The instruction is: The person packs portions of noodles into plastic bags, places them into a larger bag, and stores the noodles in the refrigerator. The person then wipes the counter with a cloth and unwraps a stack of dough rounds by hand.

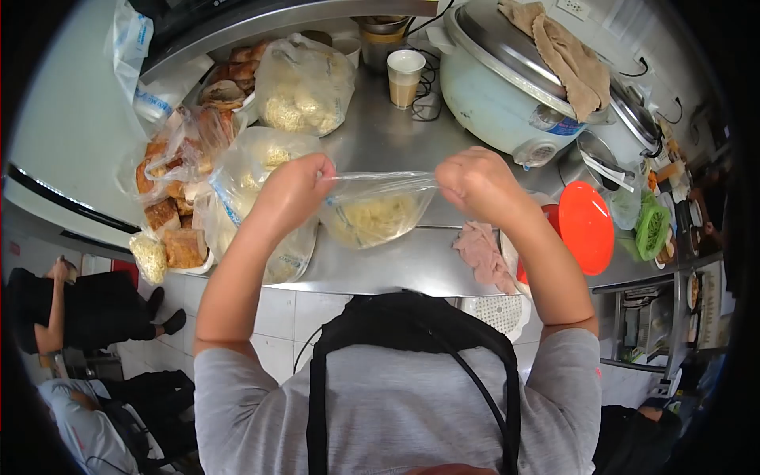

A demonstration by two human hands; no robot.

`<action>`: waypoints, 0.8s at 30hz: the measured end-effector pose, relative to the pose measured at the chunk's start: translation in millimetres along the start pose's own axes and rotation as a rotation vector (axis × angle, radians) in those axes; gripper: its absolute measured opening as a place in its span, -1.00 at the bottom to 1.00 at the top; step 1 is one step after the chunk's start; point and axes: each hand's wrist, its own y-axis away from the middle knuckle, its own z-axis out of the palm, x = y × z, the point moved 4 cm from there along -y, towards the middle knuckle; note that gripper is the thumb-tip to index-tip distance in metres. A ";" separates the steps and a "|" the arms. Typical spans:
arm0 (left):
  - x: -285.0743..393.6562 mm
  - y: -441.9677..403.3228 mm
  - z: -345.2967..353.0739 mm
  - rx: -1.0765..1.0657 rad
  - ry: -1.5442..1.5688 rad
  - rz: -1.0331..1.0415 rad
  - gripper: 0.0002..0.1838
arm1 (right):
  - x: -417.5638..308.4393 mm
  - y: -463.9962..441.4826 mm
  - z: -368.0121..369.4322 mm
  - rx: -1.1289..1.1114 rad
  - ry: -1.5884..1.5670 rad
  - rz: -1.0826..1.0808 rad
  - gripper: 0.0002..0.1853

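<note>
Between my two hands a clear plastic bag [378,218] is stretched by its top edge, with pale yellow food, perhaps noodles, in its lower part. My left hand [297,190] is closed on the bag's left corner. The right corner is gripped in my right hand [477,182], fingers curled into a fist. The bag hangs just over the steel counter [364,269]. Beside my left hand lie more filled plastic bags [269,150], and behind them is another bulging bag [305,87] of the same pale food.
Bagged browned food pieces [178,170] are piled at the left. A large rice cooker [507,87] with a brown cloth [566,59] stands at the back right, near a cup [405,79]. A red lid [586,228] and pink cloth [481,255] are by my right arm. People stand at lower left.
</note>
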 end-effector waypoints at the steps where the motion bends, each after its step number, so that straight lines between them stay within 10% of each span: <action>1: 4.5 5.2 2.4 -0.065 0.063 0.020 -0.76 | 4.2 -0.9 3.0 0.022 -0.015 0.017 -0.81; 6: -4.1 24.8 31.6 -0.401 0.148 0.159 -0.75 | 7.6 14.1 36.3 -0.053 -0.066 0.104 -0.86; 13: -8.4 45.7 42.1 -0.282 0.085 0.266 -0.87 | 16.5 81.4 120.2 -0.093 -0.816 0.491 0.23; 16: -3.7 44.4 42.0 -0.183 0.063 0.325 -0.87 | 7.7 65.4 146.6 -0.082 -0.901 0.386 -0.13; 19: -23.4 40.6 52.6 -0.023 0.426 0.209 -0.78 | 11.2 53.2 182.6 -0.582 -0.832 0.522 -0.58; 24: -65.7 34.4 115.8 0.353 0.880 0.174 -0.51 | 25.2 64.1 193.4 -0.155 -1.100 0.749 -0.75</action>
